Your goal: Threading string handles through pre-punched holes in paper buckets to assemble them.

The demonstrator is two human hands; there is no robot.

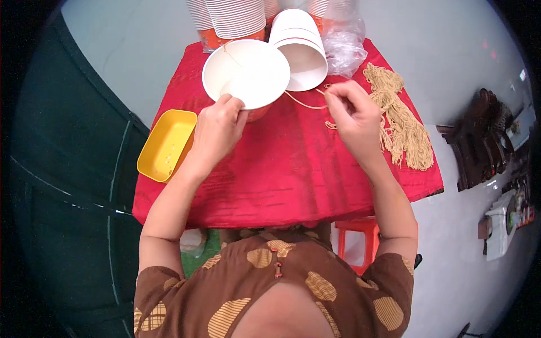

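My left hand (220,124) is closed on the near rim of a white-lined paper bucket (253,70), whose open mouth tilts toward me; a little of its red outside shows below. Inside the bucket, near the far rim, lies a thin tan strand of cord. Another length of tan cord (304,103) runs from the bucket's right side to my right hand (355,112). The thumb and forefinger of that hand pinch the cord. To the right of it lies a loose bundle of tan cords (406,124) on the red tablecloth (276,174).
Nested white buckets (301,48) lie on their side behind the bucket. Stacked buckets (236,17) stand at the far left, and a clear plastic bag (344,50) at the far right. A yellow tray (169,132) with small bits sits left. Below the table edge is a red stool (366,236).
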